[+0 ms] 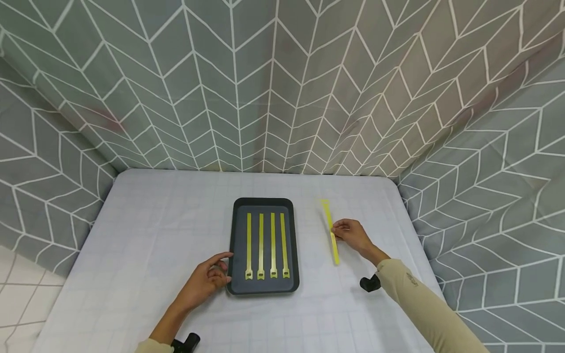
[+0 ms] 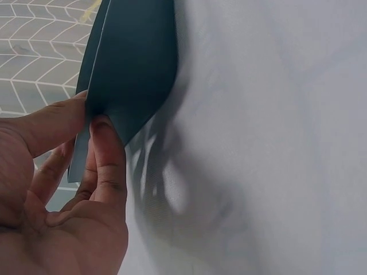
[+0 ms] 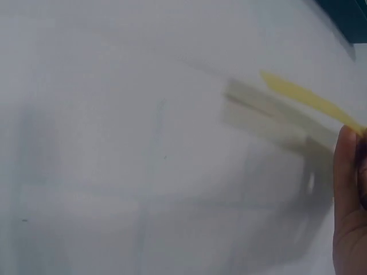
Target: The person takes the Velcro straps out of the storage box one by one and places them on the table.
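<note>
A dark grey tray [image 1: 263, 201] lies on the table with several yellow cable ties [image 1: 272, 245] side by side on it, their slotted heads toward me. At its left edge is my left hand [image 1: 205, 282]. The left wrist view shows thumb and fingers pinching the rim of the tray [image 2: 137, 63]. To the right of the tray, my right hand [image 1: 353, 236] pinches another yellow cable tie [image 1: 327, 214] near its middle, its length pointing away from me. In the right wrist view, one end of this cable tie [image 3: 304, 96] sticks out past the fingers, with its shadow on the cloth.
A white cloth [image 1: 167, 211] covers the table. Patterned grey curtains [image 1: 260, 98] hang behind it and at both sides. Black wrist devices [image 1: 370, 283] are worn on both arms. Pale floor tiles [image 1: 26, 294] show at the lower left.
</note>
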A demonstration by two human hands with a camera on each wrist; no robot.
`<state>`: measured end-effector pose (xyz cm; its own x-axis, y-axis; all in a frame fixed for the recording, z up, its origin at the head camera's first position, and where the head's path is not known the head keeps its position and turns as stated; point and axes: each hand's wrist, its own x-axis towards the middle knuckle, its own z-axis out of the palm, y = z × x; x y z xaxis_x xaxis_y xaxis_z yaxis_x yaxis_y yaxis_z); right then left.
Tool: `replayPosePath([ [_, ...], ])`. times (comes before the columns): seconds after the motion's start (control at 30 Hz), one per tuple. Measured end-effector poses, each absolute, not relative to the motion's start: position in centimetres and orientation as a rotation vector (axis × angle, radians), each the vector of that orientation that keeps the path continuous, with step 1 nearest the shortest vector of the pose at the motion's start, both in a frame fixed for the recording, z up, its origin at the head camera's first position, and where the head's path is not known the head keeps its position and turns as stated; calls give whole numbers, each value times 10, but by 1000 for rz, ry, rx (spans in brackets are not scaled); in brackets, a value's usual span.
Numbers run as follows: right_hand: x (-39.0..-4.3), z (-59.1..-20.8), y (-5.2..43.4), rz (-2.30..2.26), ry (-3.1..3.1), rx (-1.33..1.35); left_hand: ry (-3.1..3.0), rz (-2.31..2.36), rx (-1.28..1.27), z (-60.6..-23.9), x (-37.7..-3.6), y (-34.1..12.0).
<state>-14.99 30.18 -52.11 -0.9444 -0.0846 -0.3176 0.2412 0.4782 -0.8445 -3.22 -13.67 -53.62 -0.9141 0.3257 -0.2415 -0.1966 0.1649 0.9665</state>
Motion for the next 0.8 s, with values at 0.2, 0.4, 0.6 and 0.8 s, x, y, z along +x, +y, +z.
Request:
replayPosePath([
  [0.2, -146, -521, 312, -1311, 2501, 314, 2035, 1810, 126, -536, -32, -136],
  [0.4, -144, -521, 320, -1221, 2531, 392, 2032, 1822, 135, -536, -31, -137],
  [0.6, -142, -524, 324, -1169, 2541, 423, 2035, 1823, 127, -535, -31, -137],
  [0.8, -138, -528, 331, -1089, 2614, 380, 2063, 1792, 94, -534, -31, -135],
])
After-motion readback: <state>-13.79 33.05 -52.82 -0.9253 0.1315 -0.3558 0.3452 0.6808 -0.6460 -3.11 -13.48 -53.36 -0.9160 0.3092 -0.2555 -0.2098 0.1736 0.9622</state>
